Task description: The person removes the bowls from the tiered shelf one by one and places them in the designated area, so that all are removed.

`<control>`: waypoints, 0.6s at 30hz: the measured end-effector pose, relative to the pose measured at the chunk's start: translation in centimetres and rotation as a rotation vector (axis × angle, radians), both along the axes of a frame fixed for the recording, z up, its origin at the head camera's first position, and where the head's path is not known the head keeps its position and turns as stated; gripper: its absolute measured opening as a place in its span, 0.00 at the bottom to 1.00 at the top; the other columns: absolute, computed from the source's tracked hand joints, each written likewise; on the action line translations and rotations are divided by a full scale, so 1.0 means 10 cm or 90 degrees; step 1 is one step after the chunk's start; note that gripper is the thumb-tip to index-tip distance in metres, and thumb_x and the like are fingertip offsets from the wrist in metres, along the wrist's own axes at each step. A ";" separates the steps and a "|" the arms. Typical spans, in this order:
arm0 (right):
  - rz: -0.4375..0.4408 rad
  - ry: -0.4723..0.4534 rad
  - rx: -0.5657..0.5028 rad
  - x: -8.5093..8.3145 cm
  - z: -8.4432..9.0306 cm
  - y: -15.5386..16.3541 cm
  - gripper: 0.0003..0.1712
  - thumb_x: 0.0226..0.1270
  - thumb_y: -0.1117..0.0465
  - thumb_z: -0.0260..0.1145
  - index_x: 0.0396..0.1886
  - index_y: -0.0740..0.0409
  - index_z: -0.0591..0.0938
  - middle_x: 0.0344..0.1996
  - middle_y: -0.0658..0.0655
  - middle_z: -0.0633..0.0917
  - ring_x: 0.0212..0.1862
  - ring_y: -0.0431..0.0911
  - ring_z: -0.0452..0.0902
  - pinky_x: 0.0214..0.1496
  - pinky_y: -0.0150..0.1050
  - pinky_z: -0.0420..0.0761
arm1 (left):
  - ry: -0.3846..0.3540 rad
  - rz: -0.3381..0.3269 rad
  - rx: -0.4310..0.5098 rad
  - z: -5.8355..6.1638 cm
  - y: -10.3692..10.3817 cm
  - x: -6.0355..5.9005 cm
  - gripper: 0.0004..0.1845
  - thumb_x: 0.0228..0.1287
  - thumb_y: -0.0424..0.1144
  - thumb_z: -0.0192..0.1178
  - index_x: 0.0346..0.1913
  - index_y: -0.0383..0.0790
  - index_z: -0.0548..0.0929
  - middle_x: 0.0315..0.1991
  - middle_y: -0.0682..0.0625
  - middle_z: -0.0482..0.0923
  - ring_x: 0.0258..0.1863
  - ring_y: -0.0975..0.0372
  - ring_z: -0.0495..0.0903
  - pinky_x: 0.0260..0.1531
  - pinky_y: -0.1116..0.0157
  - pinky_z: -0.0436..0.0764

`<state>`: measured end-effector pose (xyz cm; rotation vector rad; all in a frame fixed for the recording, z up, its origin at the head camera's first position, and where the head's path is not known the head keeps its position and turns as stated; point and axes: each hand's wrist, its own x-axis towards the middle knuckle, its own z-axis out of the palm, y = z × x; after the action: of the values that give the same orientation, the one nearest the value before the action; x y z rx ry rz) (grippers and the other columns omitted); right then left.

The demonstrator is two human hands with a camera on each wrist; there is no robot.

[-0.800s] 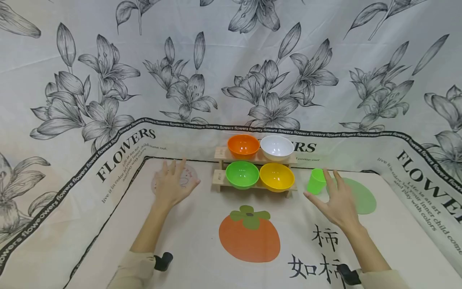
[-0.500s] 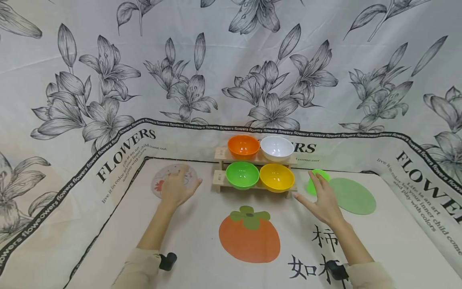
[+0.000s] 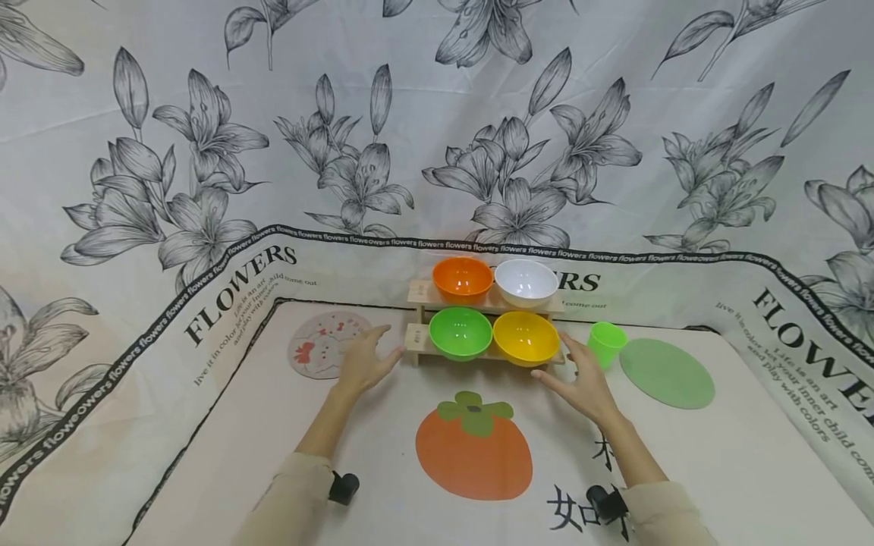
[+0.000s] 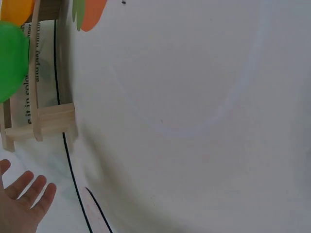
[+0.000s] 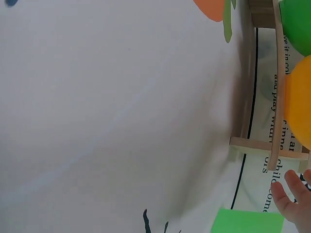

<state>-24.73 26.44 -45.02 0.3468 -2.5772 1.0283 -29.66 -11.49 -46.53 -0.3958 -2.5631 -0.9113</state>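
A two-step wooden rack (image 3: 413, 338) stands at the back of the table, carrying an orange bowl (image 3: 462, 280), a white bowl (image 3: 526, 282), a green bowl (image 3: 460, 334) and a yellow bowl (image 3: 526, 338). My left hand (image 3: 363, 362) is just left of the rack, fingers spread and holding nothing; in the left wrist view its fingers (image 4: 32, 191) show below the rack's end. On the other side, my right hand (image 3: 583, 383) has its fingertips right at the rack's right end, near the yellow bowl, and holds nothing.
A green cup (image 3: 607, 343) stands right of the rack, behind my right hand. Beside it lies a green oval mat (image 3: 668, 373). A pink patterned round mat (image 3: 321, 350) lies at the left. A flower-printed cloth (image 3: 382, 182) hangs behind the table.
Both hands have moved inward toward the rack, the left going right and the right going left past the green cup. The bowls, rack and cup stay in place.
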 end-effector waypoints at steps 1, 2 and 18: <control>0.005 0.006 -0.008 -0.02 -0.01 -0.01 0.50 0.52 0.51 0.73 0.71 0.61 0.60 0.66 0.68 0.65 0.58 0.63 0.64 0.51 0.63 0.73 | -0.014 -0.008 0.015 -0.01 0.02 -0.02 0.29 0.59 0.49 0.63 0.58 0.33 0.75 0.51 0.36 0.78 0.49 0.45 0.77 0.47 0.50 0.79; 0.007 0.007 -0.012 -0.03 -0.03 -0.02 0.50 0.52 0.51 0.73 0.71 0.61 0.60 0.65 0.69 0.65 0.57 0.63 0.65 0.50 0.62 0.74 | -0.031 -0.015 0.024 -0.01 0.05 -0.03 0.29 0.59 0.49 0.62 0.59 0.33 0.74 0.51 0.35 0.78 0.48 0.45 0.78 0.46 0.50 0.79; 0.018 -0.057 -0.099 -0.15 -0.09 -0.16 0.52 0.52 0.53 0.74 0.71 0.65 0.57 0.68 0.67 0.62 0.55 0.59 0.68 0.44 0.54 0.81 | -0.122 -0.049 0.043 -0.02 0.34 -0.20 0.31 0.60 0.48 0.61 0.63 0.34 0.71 0.53 0.36 0.76 0.46 0.47 0.78 0.43 0.53 0.81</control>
<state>-26.20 24.80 -45.91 0.3035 -2.5554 1.2715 -31.63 -8.09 -46.73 -0.4085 -2.6961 -1.1104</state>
